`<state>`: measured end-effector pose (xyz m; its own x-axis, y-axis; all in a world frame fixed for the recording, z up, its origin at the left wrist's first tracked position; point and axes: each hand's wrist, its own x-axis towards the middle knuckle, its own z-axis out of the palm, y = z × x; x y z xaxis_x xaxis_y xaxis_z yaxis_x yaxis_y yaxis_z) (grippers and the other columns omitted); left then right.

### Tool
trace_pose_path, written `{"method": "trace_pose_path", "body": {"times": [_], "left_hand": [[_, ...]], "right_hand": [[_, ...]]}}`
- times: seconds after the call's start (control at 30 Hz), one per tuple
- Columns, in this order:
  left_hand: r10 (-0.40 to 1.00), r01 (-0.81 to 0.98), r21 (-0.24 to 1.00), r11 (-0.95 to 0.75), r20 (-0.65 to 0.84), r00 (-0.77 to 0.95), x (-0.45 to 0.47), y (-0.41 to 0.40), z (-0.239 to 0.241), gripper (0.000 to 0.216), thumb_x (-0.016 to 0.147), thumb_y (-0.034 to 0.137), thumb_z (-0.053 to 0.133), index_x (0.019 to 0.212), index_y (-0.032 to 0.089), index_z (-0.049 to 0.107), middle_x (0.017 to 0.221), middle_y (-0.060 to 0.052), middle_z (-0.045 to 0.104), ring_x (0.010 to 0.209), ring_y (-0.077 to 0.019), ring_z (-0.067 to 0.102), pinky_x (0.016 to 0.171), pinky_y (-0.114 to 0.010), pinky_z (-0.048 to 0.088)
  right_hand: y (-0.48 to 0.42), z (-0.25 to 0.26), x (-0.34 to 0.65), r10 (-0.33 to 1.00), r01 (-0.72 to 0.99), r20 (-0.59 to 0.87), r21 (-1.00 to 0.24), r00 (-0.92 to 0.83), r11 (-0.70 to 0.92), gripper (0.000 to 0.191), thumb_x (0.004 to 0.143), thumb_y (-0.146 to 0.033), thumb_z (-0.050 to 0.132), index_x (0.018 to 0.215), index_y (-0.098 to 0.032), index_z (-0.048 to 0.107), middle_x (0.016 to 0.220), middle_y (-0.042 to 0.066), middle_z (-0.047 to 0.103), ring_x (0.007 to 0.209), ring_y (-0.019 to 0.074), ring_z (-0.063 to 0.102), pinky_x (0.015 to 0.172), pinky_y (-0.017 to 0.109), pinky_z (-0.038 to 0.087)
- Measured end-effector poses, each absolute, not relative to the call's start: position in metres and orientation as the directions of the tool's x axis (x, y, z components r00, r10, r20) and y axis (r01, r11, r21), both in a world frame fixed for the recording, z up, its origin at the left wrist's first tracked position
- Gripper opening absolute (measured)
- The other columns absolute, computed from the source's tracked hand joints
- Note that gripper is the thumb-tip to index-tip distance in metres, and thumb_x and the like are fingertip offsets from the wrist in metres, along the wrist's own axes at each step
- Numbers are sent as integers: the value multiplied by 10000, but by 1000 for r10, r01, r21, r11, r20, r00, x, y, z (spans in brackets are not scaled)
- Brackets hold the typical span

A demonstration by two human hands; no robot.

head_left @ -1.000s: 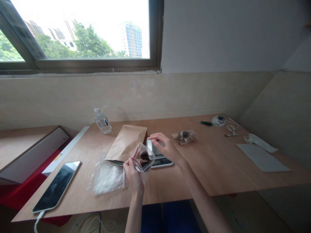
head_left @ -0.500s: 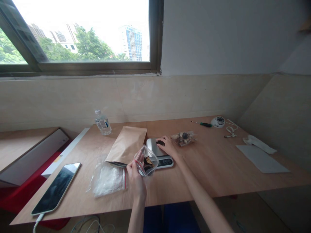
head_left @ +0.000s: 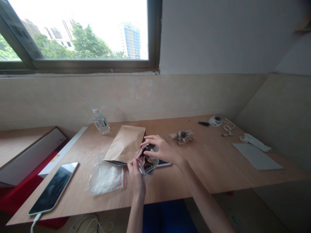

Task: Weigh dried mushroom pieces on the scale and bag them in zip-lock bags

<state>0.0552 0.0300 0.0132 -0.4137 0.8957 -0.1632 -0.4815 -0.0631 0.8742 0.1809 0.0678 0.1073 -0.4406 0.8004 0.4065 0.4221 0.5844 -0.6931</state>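
My left hand point(head_left: 136, 174) grips a small clear zip bag point(head_left: 146, 160) with a red seal strip, holding dark and brown pieces. My right hand point(head_left: 161, 149) is over the bag's mouth, its fingers pinched on a dark piece at the opening. Behind the bag a small digital scale point(head_left: 163, 163) lies mostly hidden by my right hand. A brown paper pouch point(head_left: 125, 144) lies flat just left of the scale. A stack of clear empty zip bags point(head_left: 108, 178) rests on the wooden table point(head_left: 206, 161) to the left of my left hand.
A filled clear packet point(head_left: 181, 137) lies right of the scale. A water bottle point(head_left: 100, 121) stands at the back left. A phone point(head_left: 53, 187) on a cable lies at the front left. A screwdriver point(head_left: 199, 122), small round device point(head_left: 215, 120), and grey sheet point(head_left: 257, 156) sit at the right.
My right hand went from the scale's platform, where it took a dark piece, back to the bag's mouth. My left hand kept holding the bag.
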Motion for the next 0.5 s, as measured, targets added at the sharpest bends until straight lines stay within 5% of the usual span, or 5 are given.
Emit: {"method": "trace_pose_path", "body": {"times": [0.27,0.5], "left_hand": [[907,-506,851,-143,-92,-410,49,25,18,244,833,357,513,938,146,578,1091,-105,666,1067,-236,602,880,-395,478],[950,-491,869,-66,-97,-298,42,22,24,201,807,348,567,877,160,564,1058,-83,681,1056,-219,611,877,-365,474]], "right_hand": [[63,77,193,877,322,421,-818,-232,477,242,914,-311,448,1043,-235,638,1132,58,600,1100,174,539,938,343,436],[49,69,191,848,386,324,-781,-420,490,214,829,-249,604,1037,-267,653,1169,46,555,1121,183,523,976,343,411]]}}
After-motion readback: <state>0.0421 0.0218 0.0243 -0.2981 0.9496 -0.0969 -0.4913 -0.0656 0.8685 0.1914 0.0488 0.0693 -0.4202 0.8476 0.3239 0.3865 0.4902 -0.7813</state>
